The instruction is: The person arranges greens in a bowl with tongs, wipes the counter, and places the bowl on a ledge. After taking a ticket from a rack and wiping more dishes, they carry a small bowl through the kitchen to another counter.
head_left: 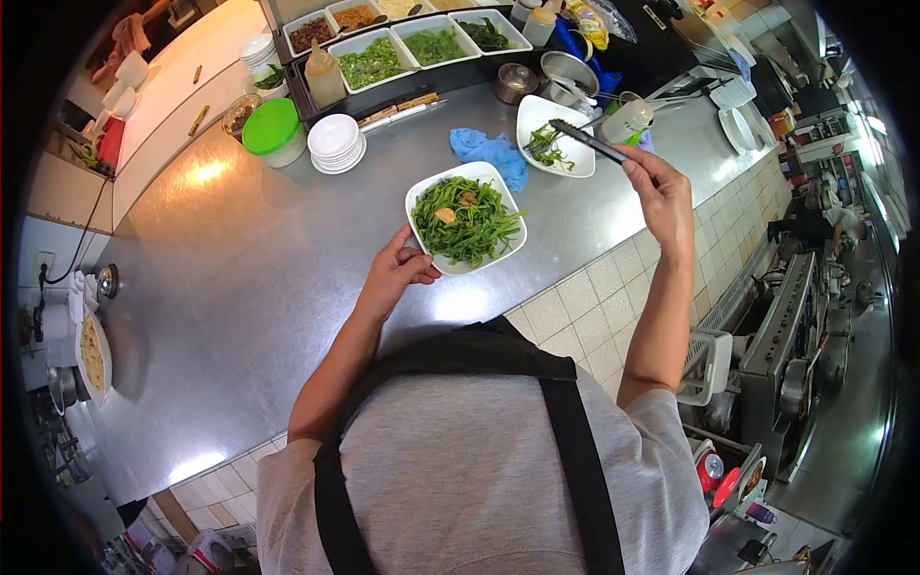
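A: Main furniture?
B: One steel counter (220,316), brushed finish.
A: Floor?
B: Floor tiles (594,297), pale, a few tan; seen along the near edge at the right and again by the near left corner.
A: Past the left edge?
B: One pale wall (65,230), fitted with one socket (45,260); one black cable (93,222), hanging.
A: Far left edge?
B: One cream ledge (163,120), running beside it.
A: Across the floor, right?
B: One metal range (778,311), row of dark knobs.
A: Light?
B: Glare on the surface: warm toward the far left edge, white at the near edge and near left corner.
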`<state>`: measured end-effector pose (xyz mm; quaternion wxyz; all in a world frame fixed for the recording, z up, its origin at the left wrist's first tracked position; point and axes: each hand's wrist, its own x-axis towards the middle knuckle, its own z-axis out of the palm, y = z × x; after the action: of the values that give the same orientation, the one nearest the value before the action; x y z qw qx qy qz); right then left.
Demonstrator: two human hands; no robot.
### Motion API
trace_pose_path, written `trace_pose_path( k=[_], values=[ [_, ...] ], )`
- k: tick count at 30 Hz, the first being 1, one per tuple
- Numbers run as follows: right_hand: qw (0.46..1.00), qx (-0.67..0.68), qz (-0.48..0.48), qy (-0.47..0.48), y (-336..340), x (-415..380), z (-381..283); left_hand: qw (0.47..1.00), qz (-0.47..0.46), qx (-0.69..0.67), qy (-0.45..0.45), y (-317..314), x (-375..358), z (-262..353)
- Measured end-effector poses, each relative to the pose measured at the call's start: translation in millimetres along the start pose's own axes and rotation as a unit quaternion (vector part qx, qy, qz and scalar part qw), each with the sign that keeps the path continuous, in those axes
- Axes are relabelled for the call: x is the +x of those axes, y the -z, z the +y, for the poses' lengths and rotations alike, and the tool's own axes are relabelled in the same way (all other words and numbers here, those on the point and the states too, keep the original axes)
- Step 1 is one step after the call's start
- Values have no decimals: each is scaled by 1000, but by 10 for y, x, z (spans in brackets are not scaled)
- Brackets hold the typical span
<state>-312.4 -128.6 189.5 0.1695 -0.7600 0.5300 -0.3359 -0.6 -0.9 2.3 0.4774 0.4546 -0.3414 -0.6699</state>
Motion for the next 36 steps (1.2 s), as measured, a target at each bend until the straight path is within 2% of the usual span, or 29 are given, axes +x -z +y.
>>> trace_pose_path(
  k=[4, 6, 10, 11, 14, 15, 18, 21, 27, 30, 31, 32, 34, 36],
  values=[
    [995, -52, 89, -1, -440, -18, 507, 1000, 10, -3, 3, -20, -6, 16],
    [955, -291, -44, 28, -647, -117, 673, 1000, 14, 1, 11, -25, -22, 31],
    [980, -189, 68, 4, -624, -200, 640, 1000, 15, -7, 10, -23, -6, 2],
    [975, -195, 100, 24, -641, -206, 666, 1000, 8, -7, 6, -8, 1, -3],
    [955, -295, -20, -4, -608, -298, 710, 1000, 21, 22, -3, -49, -6, -25],
    [961, -276, 12, 14, -580, -314, 674, 999, 24, 34, -9, -84, 8, -24],
    [967, -252, -4, -25, -458, -356, 356, 998, 32, 55, -13, -84, -18, -16],
    [981, -193, 6, -21, -451, -415, 351, 999, 28, 35, -11, -48, 40, -23],
    [990, -87, 75, -86, -329, -437, 333, 996, 64, 50, -32, 18, 112, 53],
    [987, -76, 137, -16, -485, -425, 515, 994, 77, 44, -61, 21, 99, 59],
    [983, -177, 52, -26, -518, -436, 558, 994, 76, 41, -70, 25, 79, 36],
    [973, -218, -8, -74, -553, -462, 587, 993, 73, 38, -80, 29, 66, 22],
    [985, -154, 68, -32, -628, -467, 688, 991, 74, 41, -108, 16, 57, -1],
    [983, -165, 68, -45, -646, -455, 702, 986, 87, 56, -132, 1, 9, -44]
  ],
)
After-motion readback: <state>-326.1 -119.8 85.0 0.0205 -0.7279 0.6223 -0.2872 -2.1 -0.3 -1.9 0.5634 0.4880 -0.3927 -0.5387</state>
